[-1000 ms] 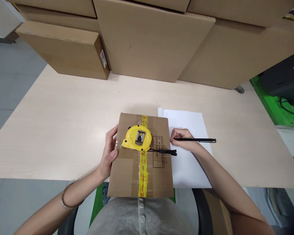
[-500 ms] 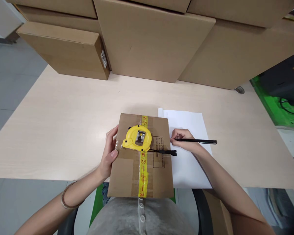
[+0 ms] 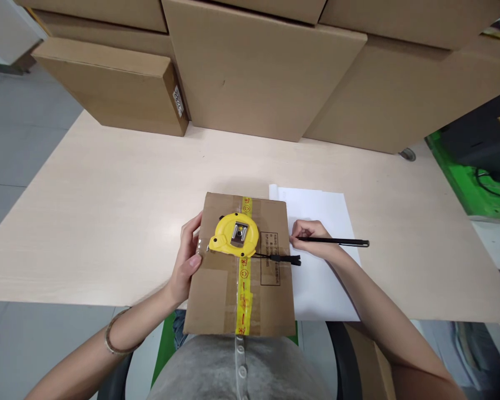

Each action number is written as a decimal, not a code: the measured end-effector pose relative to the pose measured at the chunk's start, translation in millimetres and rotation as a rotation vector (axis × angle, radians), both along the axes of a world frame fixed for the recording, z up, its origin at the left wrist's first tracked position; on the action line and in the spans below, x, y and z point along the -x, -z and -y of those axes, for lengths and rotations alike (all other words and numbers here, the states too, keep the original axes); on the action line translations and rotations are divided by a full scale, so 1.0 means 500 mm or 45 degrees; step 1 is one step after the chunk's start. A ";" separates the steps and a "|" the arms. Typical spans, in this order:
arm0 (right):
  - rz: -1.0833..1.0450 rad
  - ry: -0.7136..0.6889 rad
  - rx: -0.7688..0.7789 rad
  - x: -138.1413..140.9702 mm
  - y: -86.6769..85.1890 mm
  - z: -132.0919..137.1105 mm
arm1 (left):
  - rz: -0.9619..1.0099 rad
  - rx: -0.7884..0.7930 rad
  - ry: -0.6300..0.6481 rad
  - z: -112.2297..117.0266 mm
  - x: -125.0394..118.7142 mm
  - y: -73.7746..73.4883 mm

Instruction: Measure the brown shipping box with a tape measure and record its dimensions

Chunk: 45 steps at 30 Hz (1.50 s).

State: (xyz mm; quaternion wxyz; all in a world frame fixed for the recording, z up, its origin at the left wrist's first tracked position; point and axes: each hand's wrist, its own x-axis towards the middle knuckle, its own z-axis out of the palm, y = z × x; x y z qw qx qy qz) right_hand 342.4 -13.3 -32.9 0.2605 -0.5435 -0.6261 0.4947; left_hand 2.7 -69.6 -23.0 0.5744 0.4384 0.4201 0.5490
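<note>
My left hand grips the left side of a brown cardboard box, thumb against its edge. Yellow tape with red print runs down the middle of the box. On top lies a yellow tape measure, its black wrist strap reaching past the box's right edge. My right hand is closed around a black pen and rests on white paper beside the box. The pen's tip is hidden by the fingers, and the box covers the paper's left part.
Large cardboard boxes stand along the back of the light wooden table. A flatter box sits at the back left. At the right are a green surface and a dark object with a cable.
Almost nothing differs. The whole view has shifted very slightly, while both hands keep their hold on the box and the pen.
</note>
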 end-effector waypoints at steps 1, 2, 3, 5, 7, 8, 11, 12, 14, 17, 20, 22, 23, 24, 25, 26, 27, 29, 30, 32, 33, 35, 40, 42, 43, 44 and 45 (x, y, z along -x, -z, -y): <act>0.005 -0.004 0.001 0.000 -0.001 0.000 | 0.002 0.004 0.000 0.000 0.000 0.000; 0.011 -0.005 0.002 0.001 -0.002 -0.001 | 0.004 0.007 0.000 0.000 0.000 -0.001; 0.019 -0.005 0.004 0.003 -0.004 -0.001 | 0.006 0.007 -0.002 0.000 0.000 -0.001; 0.042 0.000 0.011 0.007 -0.010 0.000 | 0.007 0.005 -0.004 -0.001 0.000 0.000; 0.072 0.002 0.025 0.011 -0.016 -0.001 | -0.003 0.003 -0.004 -0.001 0.001 0.001; 0.091 0.000 0.036 0.013 -0.019 -0.001 | -0.008 0.004 -0.002 -0.001 0.002 0.001; 0.177 0.020 0.069 0.010 -0.028 -0.005 | -0.017 -0.009 -0.002 -0.003 0.003 0.001; 0.221 0.043 0.073 0.006 -0.032 -0.007 | -0.019 -0.017 -0.004 -0.004 0.003 0.001; 0.344 0.123 0.064 -0.003 -0.043 -0.011 | -0.029 -0.031 -0.006 -0.006 0.004 0.001; 0.617 0.245 0.027 -0.013 -0.064 -0.015 | -0.043 -0.043 -0.010 -0.010 0.006 0.004; 0.883 0.300 -0.005 -0.009 -0.078 -0.014 | -0.060 -0.071 0.001 -0.013 0.009 0.007; 1.001 0.306 -0.010 -0.002 -0.082 -0.015 | -0.096 -0.083 0.016 -0.015 0.013 0.008; 1.042 0.300 -0.004 0.002 -0.084 -0.015 | -0.125 -0.084 0.025 -0.015 0.015 0.009; 1.074 0.293 0.004 0.005 -0.087 -0.017 | -0.156 -0.084 0.033 -0.016 0.018 0.010; 1.100 0.290 0.010 0.009 -0.093 -0.019 | -0.186 -0.083 0.043 -0.017 0.020 0.011; 1.123 0.294 0.014 0.012 -0.101 -0.021 | -0.211 -0.081 0.054 -0.018 0.023 0.011; 1.135 0.305 -0.002 0.017 -0.111 -0.022 | -0.230 -0.081 0.064 -0.019 0.025 0.012; 1.105 0.330 -0.133 0.034 -0.141 -0.022 | -0.248 -0.082 0.081 -0.022 0.031 0.011; 1.061 0.324 -0.246 0.047 -0.159 -0.020 | -0.256 -0.085 0.088 -0.023 0.034 0.009; 0.953 0.231 -0.520 0.086 -0.192 -0.013 | -0.293 -0.096 0.092 -0.023 0.042 0.007; 0.906 0.139 -0.649 0.110 -0.207 -0.009 | -0.317 -0.105 0.085 -0.021 0.047 0.006; 0.851 -0.079 -0.827 0.160 -0.227 -0.003 | -0.348 -0.153 0.059 -0.011 0.063 0.007; 0.763 -0.373 -0.934 0.242 -0.235 -0.004 | -0.444 -0.547 0.173 0.040 0.120 0.009; 0.670 -0.409 -0.906 0.248 -0.234 -0.003 | -0.610 -0.634 0.262 0.061 0.135 0.007; 0.601 -0.410 -0.880 0.247 -0.233 -0.001 | -0.674 -0.657 0.294 0.070 0.139 0.005; 0.522 -0.397 -0.841 0.244 -0.233 0.002 | -0.714 -0.676 0.314 0.077 0.139 0.004; 0.436 -0.377 -0.785 0.241 -0.233 0.006 | -0.732 -0.695 0.318 0.082 0.136 0.005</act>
